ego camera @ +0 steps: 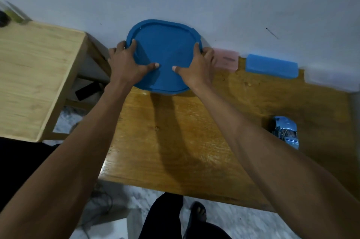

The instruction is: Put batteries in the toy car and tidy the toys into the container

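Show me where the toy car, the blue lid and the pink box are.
toy car [286, 131]: head view, on its shiny blue roof.
blue lid [165, 51]: head view, on its flat middle.
pink box [227, 60]: head view, on its top face.

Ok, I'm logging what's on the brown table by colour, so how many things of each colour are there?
Blue: 3, the round lid both hands grip, the flat box by the wall, and the toy car.
Pink: 1, the box beside the lid.
Total: 4. A pale blurred thing at the far right edge is left out.
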A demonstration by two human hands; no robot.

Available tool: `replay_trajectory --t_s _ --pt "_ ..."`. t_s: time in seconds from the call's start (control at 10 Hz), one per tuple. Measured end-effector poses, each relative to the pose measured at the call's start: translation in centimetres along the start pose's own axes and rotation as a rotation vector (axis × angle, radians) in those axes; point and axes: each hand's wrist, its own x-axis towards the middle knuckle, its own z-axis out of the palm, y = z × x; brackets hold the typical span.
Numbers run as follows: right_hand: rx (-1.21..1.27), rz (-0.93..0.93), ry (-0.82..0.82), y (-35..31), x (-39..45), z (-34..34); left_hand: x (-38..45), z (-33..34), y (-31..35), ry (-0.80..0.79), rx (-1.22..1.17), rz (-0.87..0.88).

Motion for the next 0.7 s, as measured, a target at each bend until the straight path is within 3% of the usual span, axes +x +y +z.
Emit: replay_trajectory --t_s 0.5,0.7 --pt "-0.182 -0.036 -0.077 0.1 0.1 -0.3 -0.4 0.2 0.2 -0.066 0.045 -0.036" --pt "0.019 -0.075 -0.023 1.0 -3.0 -3.9 -4.5 -0.7 1.8 0.061 -0.050 0.049"
